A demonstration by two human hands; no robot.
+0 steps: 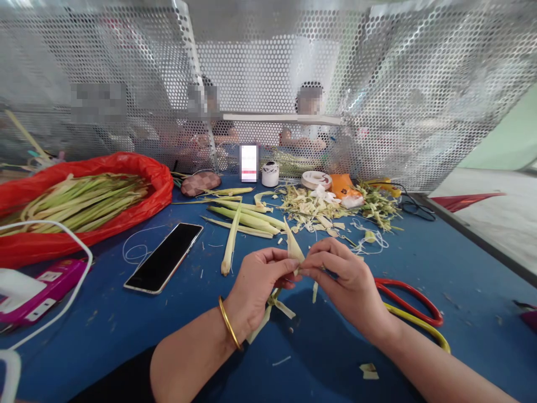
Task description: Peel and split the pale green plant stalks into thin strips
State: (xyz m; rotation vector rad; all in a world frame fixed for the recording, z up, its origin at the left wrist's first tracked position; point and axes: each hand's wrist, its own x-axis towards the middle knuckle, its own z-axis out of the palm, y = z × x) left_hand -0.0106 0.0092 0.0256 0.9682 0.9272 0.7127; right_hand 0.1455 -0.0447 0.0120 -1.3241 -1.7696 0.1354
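Between left fingers [282, 268] and right fingers [325, 260]: pale husk [293, 246], pinched at its base by both. Pinch lightly; it could split.

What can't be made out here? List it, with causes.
Head view:
Lower part of the pale leaf: mostly hidden by the left hand and right hand.
Inner end of the red handle: behind the right hand.
Red bag, left part: cut off by the left edge.
People: blurred behind the perforated panel.
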